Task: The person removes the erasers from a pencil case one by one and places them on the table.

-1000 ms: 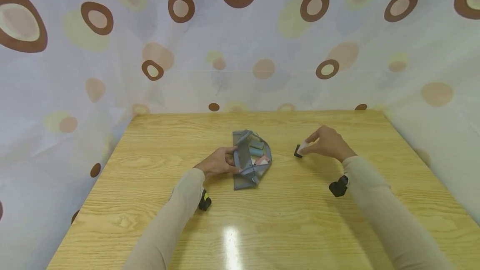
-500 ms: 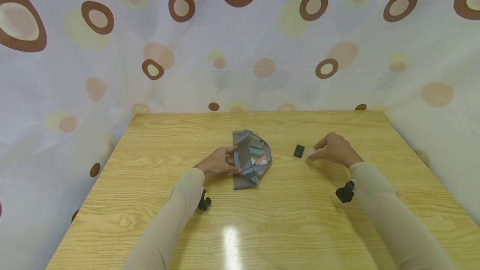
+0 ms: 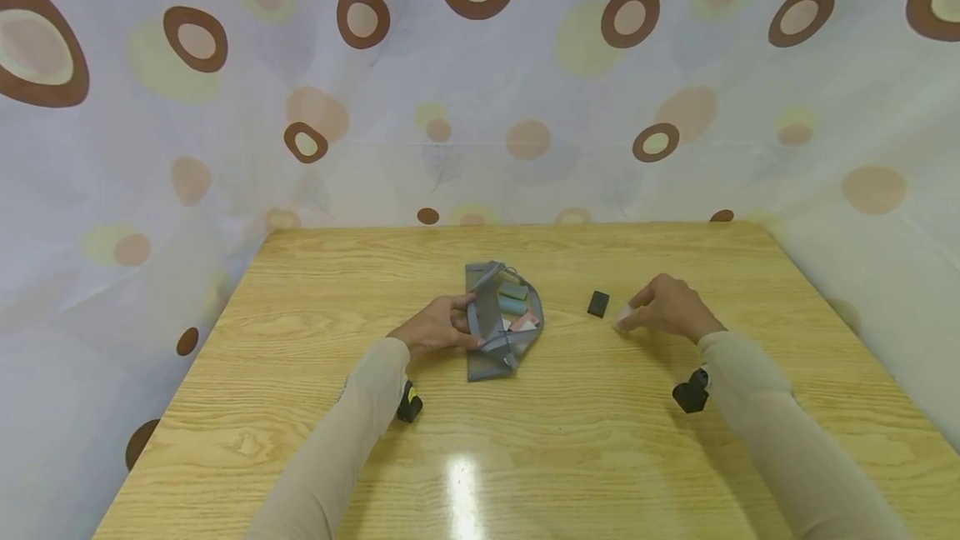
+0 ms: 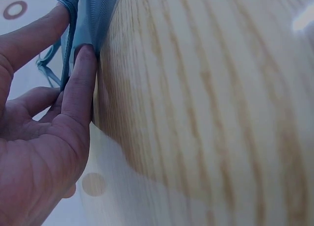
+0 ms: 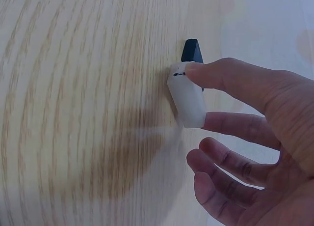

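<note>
Perhaps touching the tabletop (image 3: 570,440), a white block (image 5: 189,104) sits pinched at the fingertips (image 5: 201,74) of the right hand (image 3: 669,308).

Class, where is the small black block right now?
In the head view, the black block lies on the table, right of the gray bag and just left of the white piece held by the right hand.

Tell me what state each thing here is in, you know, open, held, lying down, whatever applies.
Mesh pouch: open, small items inside.
Left hand: holding the pouch by its edge.
Blue cylinder: lying inside the pouch.
White block: pinched; table contact unclear.
Right hand: pinching the white block.
Black block: on the table, unheld.
</note>
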A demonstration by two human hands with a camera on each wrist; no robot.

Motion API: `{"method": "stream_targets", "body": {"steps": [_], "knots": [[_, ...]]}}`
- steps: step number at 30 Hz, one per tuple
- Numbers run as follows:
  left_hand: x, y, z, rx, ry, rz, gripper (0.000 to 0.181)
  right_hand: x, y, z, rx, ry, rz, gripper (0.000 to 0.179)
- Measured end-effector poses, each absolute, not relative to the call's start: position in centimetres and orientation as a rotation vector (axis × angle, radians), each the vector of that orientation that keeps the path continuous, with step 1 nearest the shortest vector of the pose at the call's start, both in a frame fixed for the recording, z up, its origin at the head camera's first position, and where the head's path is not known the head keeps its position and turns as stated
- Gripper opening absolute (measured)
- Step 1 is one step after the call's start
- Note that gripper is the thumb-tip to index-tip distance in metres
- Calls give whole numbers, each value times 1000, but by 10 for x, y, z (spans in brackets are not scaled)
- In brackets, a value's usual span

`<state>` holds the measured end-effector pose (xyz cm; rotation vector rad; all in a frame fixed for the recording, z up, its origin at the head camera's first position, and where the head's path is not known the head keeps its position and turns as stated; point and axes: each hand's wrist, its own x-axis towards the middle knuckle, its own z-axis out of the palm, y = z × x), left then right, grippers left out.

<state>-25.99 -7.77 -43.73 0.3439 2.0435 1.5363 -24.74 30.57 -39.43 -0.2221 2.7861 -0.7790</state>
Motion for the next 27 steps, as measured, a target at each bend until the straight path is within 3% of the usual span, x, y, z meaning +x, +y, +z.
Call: {"method": "stream_targets", "body": {"steps": [12,27], "knots": [[-260,-78,-441,314,2031,1559,95,-247,306,-400,-224,2776,-777,57],[-258,-80,-438,352,2025,1546,93,-246,304,-399,-190,2713,-786,40]]}}
